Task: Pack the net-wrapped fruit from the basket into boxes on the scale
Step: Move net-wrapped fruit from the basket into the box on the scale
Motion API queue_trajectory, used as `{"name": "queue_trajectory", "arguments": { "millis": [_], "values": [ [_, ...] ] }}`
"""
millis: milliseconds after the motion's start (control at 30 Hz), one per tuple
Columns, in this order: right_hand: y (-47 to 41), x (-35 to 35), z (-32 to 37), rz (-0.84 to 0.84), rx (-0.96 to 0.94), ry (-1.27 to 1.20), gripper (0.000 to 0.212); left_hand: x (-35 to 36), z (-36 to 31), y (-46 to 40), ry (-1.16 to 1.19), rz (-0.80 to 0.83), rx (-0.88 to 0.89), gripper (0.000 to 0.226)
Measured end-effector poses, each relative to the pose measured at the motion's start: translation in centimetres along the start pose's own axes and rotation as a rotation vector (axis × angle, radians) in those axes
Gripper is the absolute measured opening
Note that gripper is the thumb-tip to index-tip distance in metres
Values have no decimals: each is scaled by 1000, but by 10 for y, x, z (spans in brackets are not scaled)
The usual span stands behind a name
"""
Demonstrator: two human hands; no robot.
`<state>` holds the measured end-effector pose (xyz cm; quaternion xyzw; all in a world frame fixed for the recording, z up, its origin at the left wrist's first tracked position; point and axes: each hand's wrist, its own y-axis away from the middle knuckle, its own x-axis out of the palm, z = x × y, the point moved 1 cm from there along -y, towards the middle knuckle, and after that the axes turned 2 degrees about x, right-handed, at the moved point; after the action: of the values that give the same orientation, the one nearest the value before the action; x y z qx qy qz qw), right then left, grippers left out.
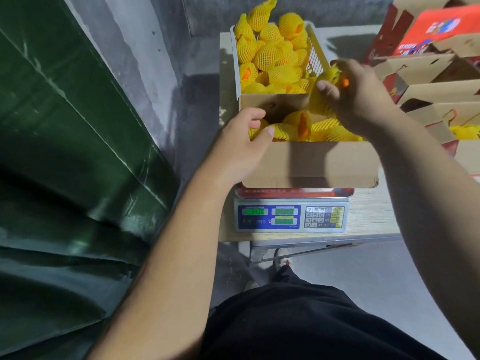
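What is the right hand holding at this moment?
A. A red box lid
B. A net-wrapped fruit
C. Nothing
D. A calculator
B: the right hand grips a net-wrapped fruit above the open box on the scale.

Grey concrete floor (376, 281) & wall (285, 9), green tarp (65, 152) on left, wood table (368, 216).
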<state>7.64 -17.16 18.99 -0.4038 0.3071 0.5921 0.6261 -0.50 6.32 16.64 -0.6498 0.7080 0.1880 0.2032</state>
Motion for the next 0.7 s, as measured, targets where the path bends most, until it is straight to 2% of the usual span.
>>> {"name": "queue_trajectory", "arguments": {
  "millis": [33, 100, 167, 233, 433, 700],
  "values": [
    [-2, 0, 0, 79, 5, -10, 69, 0, 0, -2, -20, 7, 6, 40],
    [1, 0, 4, 105, -16, -61, 72, -1, 0, -6, -60, 14, 18, 37],
    [10, -2, 15, 47, -85, -187, 63, -1, 0, -8, -84, 12, 30, 36],
    [21, -2, 31, 77, -159, -289, 55, -1, -1, -10, -83, 3, 39, 35],
    [40, 8, 66, 379, -350, -121, 44, -5, -2, -12, -111, -4, 71, 23],
    [52, 17, 63, 408, -395, -132, 44, -4, -4, 1, -176, 26, 66, 19]
  ]
}}
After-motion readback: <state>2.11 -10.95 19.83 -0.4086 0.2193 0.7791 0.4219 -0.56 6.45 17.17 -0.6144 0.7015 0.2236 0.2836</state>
